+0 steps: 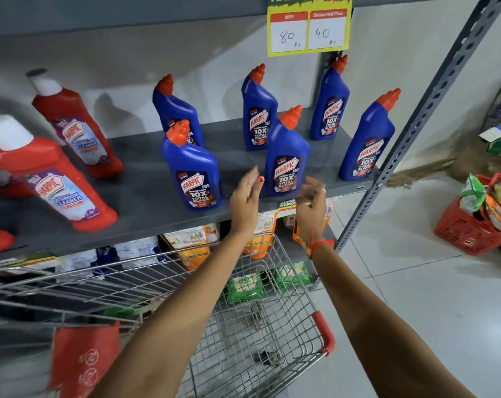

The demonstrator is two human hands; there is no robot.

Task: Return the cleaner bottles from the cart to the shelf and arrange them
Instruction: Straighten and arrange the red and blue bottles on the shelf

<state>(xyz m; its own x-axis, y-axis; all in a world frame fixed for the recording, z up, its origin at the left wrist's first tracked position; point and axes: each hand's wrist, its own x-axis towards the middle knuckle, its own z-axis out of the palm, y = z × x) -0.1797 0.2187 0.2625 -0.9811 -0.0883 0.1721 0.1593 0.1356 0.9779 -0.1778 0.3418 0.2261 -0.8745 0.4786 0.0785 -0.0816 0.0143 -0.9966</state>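
The wire cart was seen nearest, and above it the left hand and right hand were raised with fingers spread and nothing gripped, either side of a blue bottle stood upright at the front edge of the shelf.
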